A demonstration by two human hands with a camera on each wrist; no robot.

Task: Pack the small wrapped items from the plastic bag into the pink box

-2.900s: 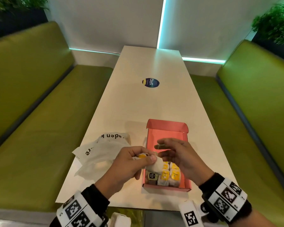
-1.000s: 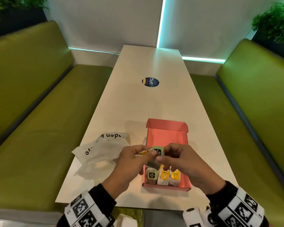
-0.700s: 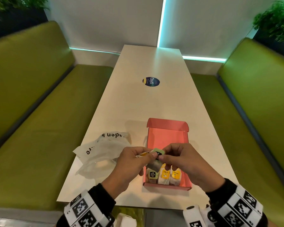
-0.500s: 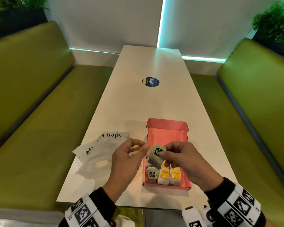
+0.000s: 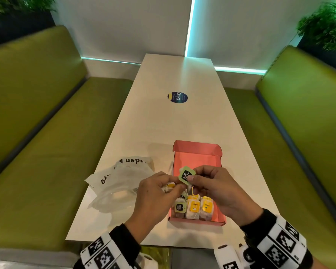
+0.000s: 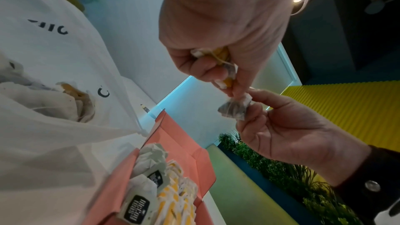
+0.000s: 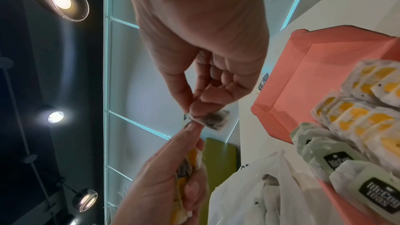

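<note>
The open pink box (image 5: 197, 159) lies on the table, its near end filled with rows of wrapped tea bags (image 5: 194, 208) with yellow and green tags. Above the box my right hand (image 5: 191, 179) pinches a green-tagged tea bag (image 5: 186, 174) between thumb and forefinger; its pouch (image 6: 234, 109) hangs below. My left hand (image 5: 175, 188) grips a few yellow-tagged tea bags (image 6: 220, 57) in its curled fingers, and its fingertips touch the top of that pouch. The white plastic bag (image 5: 122, 179) lies left of the box with more tea bags (image 6: 65, 102) inside.
The long white table (image 5: 175, 123) carries a round dark sticker (image 5: 177, 97) farther up. Green benches (image 5: 47, 133) run along both sides. The far half of the pink box (image 7: 303, 67) holds nothing.
My right hand, open over the box before, has taken the green-tagged tea bag from the left hand's bundle and lifted it slightly. The left hand keeps the yellow-tagged ones.
</note>
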